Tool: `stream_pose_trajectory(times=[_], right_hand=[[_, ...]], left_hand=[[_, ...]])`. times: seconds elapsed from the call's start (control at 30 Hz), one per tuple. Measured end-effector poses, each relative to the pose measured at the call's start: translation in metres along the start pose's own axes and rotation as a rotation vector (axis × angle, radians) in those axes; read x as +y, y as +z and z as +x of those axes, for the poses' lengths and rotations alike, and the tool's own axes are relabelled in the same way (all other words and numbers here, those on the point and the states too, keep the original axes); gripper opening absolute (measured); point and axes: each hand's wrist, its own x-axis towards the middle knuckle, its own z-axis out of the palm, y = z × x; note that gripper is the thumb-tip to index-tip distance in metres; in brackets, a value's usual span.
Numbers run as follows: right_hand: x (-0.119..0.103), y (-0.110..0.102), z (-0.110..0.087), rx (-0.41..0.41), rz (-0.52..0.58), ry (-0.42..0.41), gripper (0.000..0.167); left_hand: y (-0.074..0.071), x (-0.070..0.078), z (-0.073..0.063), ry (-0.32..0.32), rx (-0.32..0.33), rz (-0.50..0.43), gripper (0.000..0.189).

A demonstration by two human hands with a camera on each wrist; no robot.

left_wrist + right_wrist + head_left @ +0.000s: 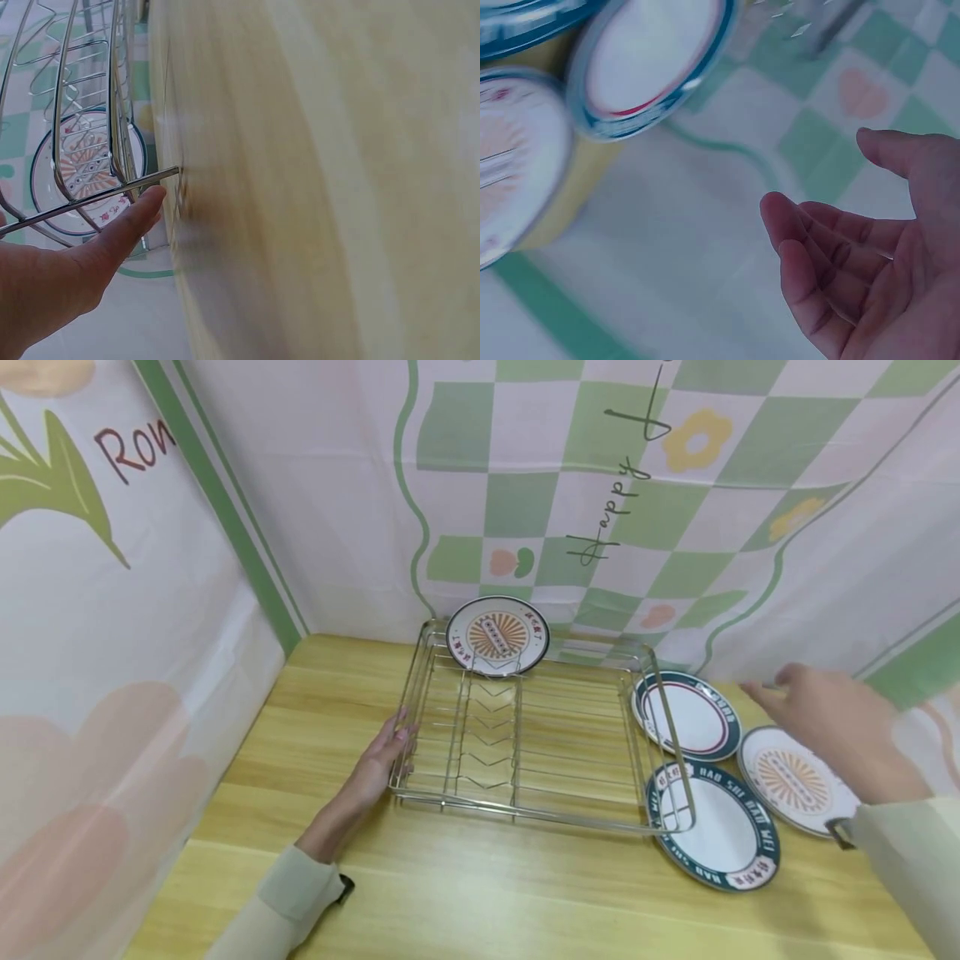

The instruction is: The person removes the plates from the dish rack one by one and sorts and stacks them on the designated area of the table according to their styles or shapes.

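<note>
At the left side of a wire dish rack point(570, 822), my left hand point(382, 756) holds its edge. The left wrist view has that hand point(67, 281) against the rack's metal wire point(97, 196), some fingers out of sight. A white plate point(498, 637) with an orange sunburst stands upright at the rack's back left. My right hand point(840, 727) hovers above the plates at the right, holding nothing. In the right wrist view the same hand point(862, 255) has loosely bent fingers, apart from the plates.
Right of the rack lie a green-rimmed plate with a red ring point(686, 714), a green-rimmed lettered plate point(716, 827) partly behind the rack's wire, and a sunburst plate point(795, 781). Patterned cloth point(337, 527) hangs behind and left of the wooden table point(450, 893).
</note>
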Motion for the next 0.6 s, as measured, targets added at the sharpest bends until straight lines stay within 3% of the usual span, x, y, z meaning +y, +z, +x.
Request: stream_pose_trajectory(times=[0.17, 0.3, 0.4, 0.6], right_hand=[[-0.064, -0.025, 0.026, -0.003, 0.0, -0.119, 0.094], [-0.106, -0.031, 0.049, -0.006, 0.007, -0.241, 0.08], [-0.132, -0.03, 0.064, -0.008, 0.028, -0.291, 0.07], [-0.172, -0.028, 0.088, -0.077, 0.054, -0.36, 0.069]], left_hand=[[0.0, 0.001, 0.0, 0.003, 0.0, 0.001, 0.062], [0.0, 0.0, -0.001, 0.007, 0.0, 0.011, 0.062], [0.0, -0.001, 0.0, 0.006, -0.003, 0.005, 0.062], [0.0, 0.0, -0.001, 0.01, -0.019, -0.007, 0.064]])
